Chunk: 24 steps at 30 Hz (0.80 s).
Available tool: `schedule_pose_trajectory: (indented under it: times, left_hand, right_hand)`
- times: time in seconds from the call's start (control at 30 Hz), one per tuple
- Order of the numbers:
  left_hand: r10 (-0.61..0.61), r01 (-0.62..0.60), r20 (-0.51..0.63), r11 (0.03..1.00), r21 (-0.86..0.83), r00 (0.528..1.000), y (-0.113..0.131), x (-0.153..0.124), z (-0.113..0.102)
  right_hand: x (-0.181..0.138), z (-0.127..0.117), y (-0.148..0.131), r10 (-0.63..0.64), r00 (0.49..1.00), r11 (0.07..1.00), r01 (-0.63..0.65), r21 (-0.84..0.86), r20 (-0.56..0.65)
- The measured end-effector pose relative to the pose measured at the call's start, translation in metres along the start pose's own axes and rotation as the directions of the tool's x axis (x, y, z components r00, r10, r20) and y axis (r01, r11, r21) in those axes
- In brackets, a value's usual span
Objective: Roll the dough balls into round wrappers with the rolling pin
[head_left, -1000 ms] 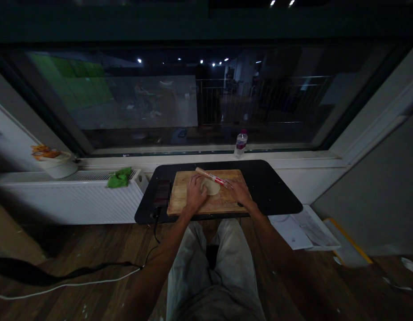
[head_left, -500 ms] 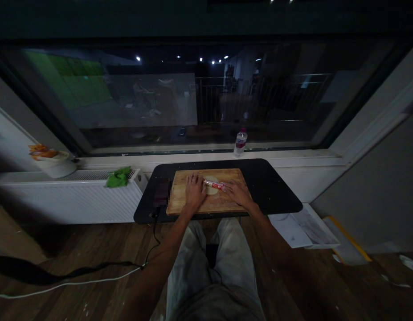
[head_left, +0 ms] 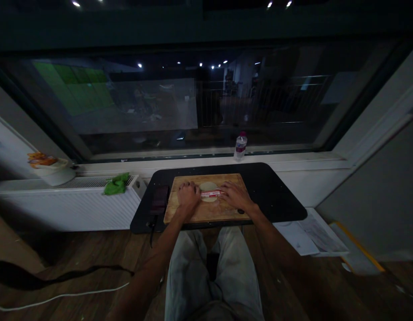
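Observation:
A flat pale round of dough (head_left: 209, 186) lies on a wooden cutting board (head_left: 206, 216). Across it rests a slim red-and-white stick with printing (head_left: 210, 193), almost level from side to side. My left hand (head_left: 189, 195) is closed over the stick's left end, its fingers curled. On the other end, my right hand (head_left: 236, 195) presses with bent fingers, covering that tip. Both ends of the stick are hidden under the hands.
Under the board is a black table (head_left: 276, 196), with a dark flat box (head_left: 159, 199) and cable at its left. A water bottle (head_left: 240, 146) stands on the windowsill (head_left: 293, 159). A green cloth (head_left: 116, 183) and white pot (head_left: 56, 173) sit by the radiator (head_left: 86, 207).
The stick has turned from slanting down to the right to nearly level, and sits slightly nearer me on the dough. More dough shows beyond it. The camera view has shifted a little.

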State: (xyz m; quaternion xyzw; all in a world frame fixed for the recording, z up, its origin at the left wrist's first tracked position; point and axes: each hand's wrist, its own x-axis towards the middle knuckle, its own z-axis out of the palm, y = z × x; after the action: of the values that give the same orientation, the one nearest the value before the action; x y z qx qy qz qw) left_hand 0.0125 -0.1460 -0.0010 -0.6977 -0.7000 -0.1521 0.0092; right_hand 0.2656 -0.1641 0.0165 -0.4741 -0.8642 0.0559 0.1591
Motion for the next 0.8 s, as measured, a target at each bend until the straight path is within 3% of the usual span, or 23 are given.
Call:
schedule_pose_trajectory:
  times: [0.13, 0.27, 0.53, 0.8]
  left_hand:
    - [0.078, -0.081, 0.134, 0.996, 0.02, 0.988, -0.002, 0.023, -0.006]
    - [0.15, -0.162, 0.145, 0.983, 0.082, 0.978, -0.003, 0.038, -0.007]
    - [0.072, -0.079, 0.114, 0.995, 0.057, 0.991, -0.006, 0.051, 0.003]
    - [0.071, -0.071, 0.094, 0.997, 0.0, 0.993, -0.007, 0.061, 0.009]
  right_hand:
    - [0.013, -0.002, 0.0, 0.044, 0.998, 0.999, -0.043, -0.029, 0.037]
    - [0.025, 0.002, -0.002, 0.237, 0.971, 0.951, -0.238, -0.194, -0.032]
    - [0.046, 0.009, -0.003, 0.453, 0.889, 0.849, -0.454, -0.269, -0.069]
    - [0.058, 0.005, -0.002, 0.521, 0.852, 0.82, -0.515, -0.248, -0.048]
